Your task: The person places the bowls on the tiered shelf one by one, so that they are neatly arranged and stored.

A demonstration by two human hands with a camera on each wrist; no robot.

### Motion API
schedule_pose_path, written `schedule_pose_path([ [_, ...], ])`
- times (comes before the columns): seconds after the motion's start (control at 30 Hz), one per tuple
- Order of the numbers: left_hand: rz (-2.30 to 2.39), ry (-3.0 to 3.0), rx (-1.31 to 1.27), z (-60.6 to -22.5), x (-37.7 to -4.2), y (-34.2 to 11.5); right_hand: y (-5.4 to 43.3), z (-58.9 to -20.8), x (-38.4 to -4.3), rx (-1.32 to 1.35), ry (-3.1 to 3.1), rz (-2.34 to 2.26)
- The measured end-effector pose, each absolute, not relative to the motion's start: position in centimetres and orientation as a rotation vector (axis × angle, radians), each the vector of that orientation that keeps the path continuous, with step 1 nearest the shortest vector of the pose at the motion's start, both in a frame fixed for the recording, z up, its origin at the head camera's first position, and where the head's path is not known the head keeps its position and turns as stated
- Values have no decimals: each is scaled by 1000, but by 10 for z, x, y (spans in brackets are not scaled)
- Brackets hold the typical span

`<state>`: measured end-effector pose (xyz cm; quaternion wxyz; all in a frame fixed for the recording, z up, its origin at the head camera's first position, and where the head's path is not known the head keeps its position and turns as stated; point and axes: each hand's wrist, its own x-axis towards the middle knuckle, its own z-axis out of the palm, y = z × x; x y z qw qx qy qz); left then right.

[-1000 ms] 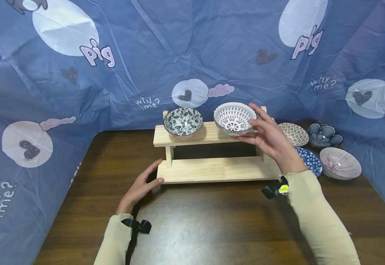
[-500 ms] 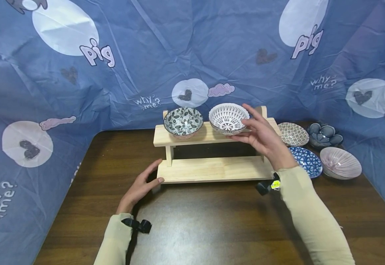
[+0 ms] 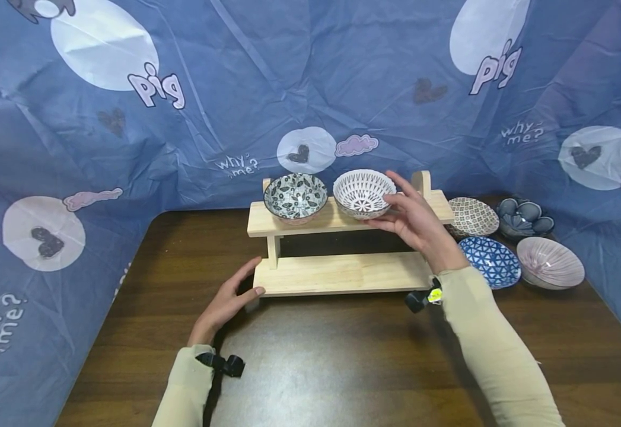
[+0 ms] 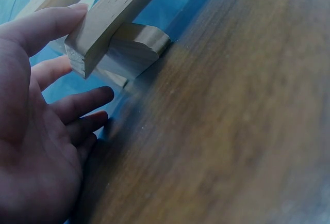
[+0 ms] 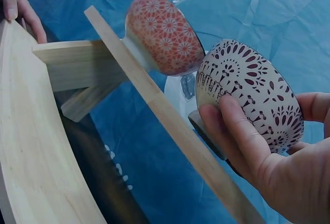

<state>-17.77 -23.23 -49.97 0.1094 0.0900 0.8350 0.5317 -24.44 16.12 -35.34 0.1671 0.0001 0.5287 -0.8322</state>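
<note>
My right hand (image 3: 414, 219) holds a small patterned bowl (image 3: 363, 194) by its right side, fingertips at the rim and thumb low on the wall. In the right wrist view this bowl (image 5: 247, 92) shows a pale outside with dark brown motifs, its foot right at the upper board. Just left of it, a second bowl (image 3: 295, 197), grey-green leaves inside and red florals outside, sits on the upper shelf of a two-tier wooden rack (image 3: 342, 273). With thumb and index finger spread, my left hand (image 3: 228, 299) touches the left end of the lower shelf; its other fingers (image 4: 85, 102) are off the wood.
Right of the rack on the brown table (image 3: 310, 367) stand a beige-patterned dish (image 3: 473, 217), a blue triangle-patterned dish (image 3: 489, 262), a dark petal-shaped bowl (image 3: 524, 218) and a pinkish striped bowl (image 3: 550, 264). A blue printed cloth (image 3: 209, 107) hangs behind.
My right hand has moved left along the upper shelf with the patterned bowl, bringing it nearer the leaf bowl and slightly lower. The left hand has stayed in place.
</note>
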Motion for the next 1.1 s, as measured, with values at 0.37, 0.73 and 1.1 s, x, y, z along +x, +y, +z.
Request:
schedule_pose_path([
  [0.37, 1566, 2460, 276, -500, -177, -232, 158, -359, -248, -7, 1492, -2384],
  [0.73, 1578, 2488, 341, -499, -176, -233, 155, -361, -251, -16, 1495, -2391],
  [1.1, 1585, 2473, 323, -498, -176, -233, 157, -363, -251, -73, 1481, -2357],
])
